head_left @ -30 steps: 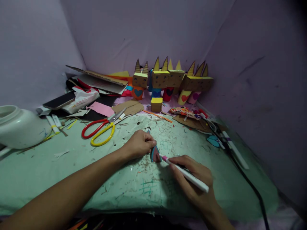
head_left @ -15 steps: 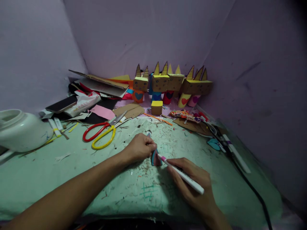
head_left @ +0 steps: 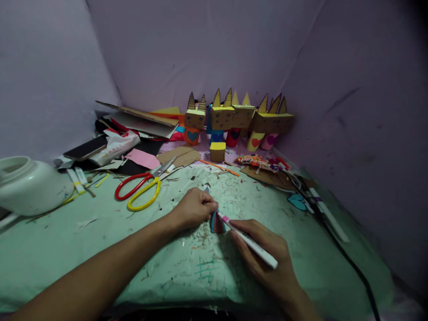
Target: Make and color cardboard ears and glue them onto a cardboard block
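Observation:
My left hand pinches a small pointed cutout with a blue edge and a dark pinkish middle, pressing it on the green table cover. Part of the cutout is hidden under the fingers; its tip shows beyond them. In my right hand is a white marker with a pink band, its tip touching the cutout near my left fingertips. Red and yellow scissors lie partly open to the left of my left hand.
Cardboard figures with pointed ears stand at the back, with a small yellow-topped box before them. A white pot sits at left. Cardboard and paper scraps lie back left; a black cable runs down the right.
The marker and my right hand have shifted slightly left, the marker tip moving up along the cutout. My left hand keeps its hold.

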The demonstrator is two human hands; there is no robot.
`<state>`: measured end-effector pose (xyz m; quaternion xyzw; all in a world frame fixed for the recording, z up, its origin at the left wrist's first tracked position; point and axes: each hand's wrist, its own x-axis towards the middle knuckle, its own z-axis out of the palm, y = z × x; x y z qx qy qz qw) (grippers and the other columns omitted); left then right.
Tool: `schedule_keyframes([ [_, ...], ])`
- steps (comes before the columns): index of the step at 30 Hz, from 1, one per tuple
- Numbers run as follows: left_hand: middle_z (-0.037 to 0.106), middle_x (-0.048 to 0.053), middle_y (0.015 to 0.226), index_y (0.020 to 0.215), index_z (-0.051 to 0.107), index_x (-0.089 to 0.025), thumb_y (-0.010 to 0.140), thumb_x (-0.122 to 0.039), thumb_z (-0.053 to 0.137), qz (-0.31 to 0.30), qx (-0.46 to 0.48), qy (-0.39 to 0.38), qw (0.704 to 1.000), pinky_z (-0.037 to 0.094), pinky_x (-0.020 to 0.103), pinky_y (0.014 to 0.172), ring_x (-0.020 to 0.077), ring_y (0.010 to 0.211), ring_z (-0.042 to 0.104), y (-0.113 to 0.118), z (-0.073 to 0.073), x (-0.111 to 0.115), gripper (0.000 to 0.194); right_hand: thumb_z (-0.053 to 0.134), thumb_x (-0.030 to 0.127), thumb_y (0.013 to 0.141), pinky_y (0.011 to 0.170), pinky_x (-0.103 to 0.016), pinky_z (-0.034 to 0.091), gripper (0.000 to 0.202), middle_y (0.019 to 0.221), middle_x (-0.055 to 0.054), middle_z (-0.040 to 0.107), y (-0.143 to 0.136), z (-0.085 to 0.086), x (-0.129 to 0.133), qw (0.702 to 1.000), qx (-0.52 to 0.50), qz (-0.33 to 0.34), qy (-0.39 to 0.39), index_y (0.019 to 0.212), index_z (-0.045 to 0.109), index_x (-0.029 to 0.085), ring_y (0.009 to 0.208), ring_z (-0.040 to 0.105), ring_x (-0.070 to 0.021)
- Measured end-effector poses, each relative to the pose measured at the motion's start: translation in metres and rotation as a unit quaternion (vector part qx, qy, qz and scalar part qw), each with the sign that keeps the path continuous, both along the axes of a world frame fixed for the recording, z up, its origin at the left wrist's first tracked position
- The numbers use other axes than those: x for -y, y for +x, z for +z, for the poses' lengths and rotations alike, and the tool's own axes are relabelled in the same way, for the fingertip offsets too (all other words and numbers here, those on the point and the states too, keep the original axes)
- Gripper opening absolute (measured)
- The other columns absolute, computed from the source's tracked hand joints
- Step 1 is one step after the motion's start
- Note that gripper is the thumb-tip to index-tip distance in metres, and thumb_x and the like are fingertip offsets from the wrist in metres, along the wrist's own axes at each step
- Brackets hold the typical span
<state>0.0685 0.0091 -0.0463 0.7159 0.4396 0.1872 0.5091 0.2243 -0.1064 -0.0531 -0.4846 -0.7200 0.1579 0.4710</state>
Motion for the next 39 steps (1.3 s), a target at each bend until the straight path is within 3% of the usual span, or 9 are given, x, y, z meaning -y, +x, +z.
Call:
schedule_keyframes([
  [6,0.049,-0.003,0.044,0.051,0.057,-0.014,0.069,-0.025,0.05,0.007,-0.002,-0.001,1.0,0.028,0.021,0.043,0.0083,0.042,0.039,0.0,0.0,0.001,0.022,0.055,0.013,0.078,0.048,-0.023,0.044,0.011,0.064,-0.001,0.064,0.0,0.005,0.003,1.0,0.015,-0.009,-0.019,0.082,0.065,0.017,0.053,0.06,-0.0122],
  [12,0.049,-0.003,0.043,0.052,0.058,-0.014,0.07,-0.022,0.05,0.007,0.002,-0.012,1.0,0.028,0.021,0.043,0.008,0.041,0.039,0.001,0.004,0.002,0.021,0.054,0.013,0.079,0.052,-0.025,0.046,0.015,0.07,-0.004,0.066,-0.001,0.005,0.003,1.0,0.017,-0.005,-0.019,0.088,0.065,0.016,0.058,0.061,-0.014],
  [17,0.047,-0.003,0.042,0.048,0.052,-0.015,0.069,-0.021,0.051,0.012,0.007,-0.024,1.0,0.027,0.021,0.042,0.0067,0.039,0.036,0.002,0.007,0.003,0.022,0.055,0.021,0.078,0.045,-0.024,0.041,0.015,0.057,0.0,0.064,0.003,0.006,0.007,0.997,-0.004,-0.022,-0.076,0.07,0.067,0.019,0.047,0.058,-0.0132],
  [21,0.046,-0.004,0.042,0.049,0.05,-0.015,0.071,-0.023,0.05,0.012,0.013,-0.04,0.999,0.026,0.02,0.039,0.0066,0.036,0.036,0.0,0.011,0.006,0.023,0.057,0.034,0.08,0.05,-0.024,0.048,0.019,0.065,-0.002,0.07,0.006,0.002,0.009,0.976,-0.133,-0.12,-0.122,0.087,0.07,0.022,0.054,0.063,-0.0157],
  [24,0.044,-0.005,0.04,0.05,0.048,-0.017,0.072,-0.026,0.047,0.013,0.022,-0.04,0.999,0.024,0.02,0.037,0.007,0.033,0.035,-0.003,0.017,0.007,0.024,0.054,0.041,0.082,0.056,-0.027,0.052,0.032,0.073,-0.004,0.072,0.006,0.003,0.003,0.95,-0.226,-0.133,-0.171,0.105,0.064,0.02,0.059,0.065,-0.0171],
  [27,0.043,-0.005,0.04,0.05,0.049,-0.016,0.072,-0.028,0.049,0.019,0.042,-0.006,0.999,0.025,0.02,0.039,0.0068,0.035,0.035,-0.011,0.026,0.006,0.024,0.063,0.037,0.075,0.066,-0.03,0.052,0.033,0.08,-0.006,0.072,0.004,0.012,-0.009,0.936,-0.264,-0.106,-0.209,0.102,0.063,0.018,0.07,0.066,-0.0194],
  [30,0.046,-0.005,0.043,0.051,0.053,-0.015,0.07,-0.029,0.051,0.018,0.062,0.036,0.997,0.027,0.021,0.042,0.0066,0.039,0.036,-0.02,0.038,0.004,0.023,0.071,0.027,0.064,0.068,-0.03,0.05,0.035,0.08,-0.005,0.071,-0.001,0.025,-0.027,0.916,-0.307,-0.03,-0.257,0.097,0.062,0.018,0.074,0.065,-0.0188],
  [34,0.046,-0.005,0.042,0.051,0.055,-0.015,0.068,-0.031,0.053,0.004,0.073,0.063,0.995,0.028,0.021,0.043,0.0071,0.039,0.037,-0.029,0.05,0.003,0.024,0.071,0.021,0.059,0.059,-0.025,0.048,0.031,0.072,0.0,0.067,-0.016,0.033,-0.049,0.874,-0.367,0.053,-0.314,0.089,0.062,0.018,0.065,0.061,-0.0145],
  [39,0.046,-0.004,0.042,0.052,0.057,-0.015,0.068,-0.031,0.052,0.007,0.073,0.088,0.993,0.029,0.02,0.045,0.0081,0.042,0.038,-0.034,0.054,0.002,0.024,0.07,0.021,0.059,0.044,-0.019,0.036,0.025,0.059,0.004,0.059,-0.027,0.025,-0.059,0.851,-0.397,0.095,-0.33,0.082,0.062,0.018,0.045,0.048,-0.0079],
])
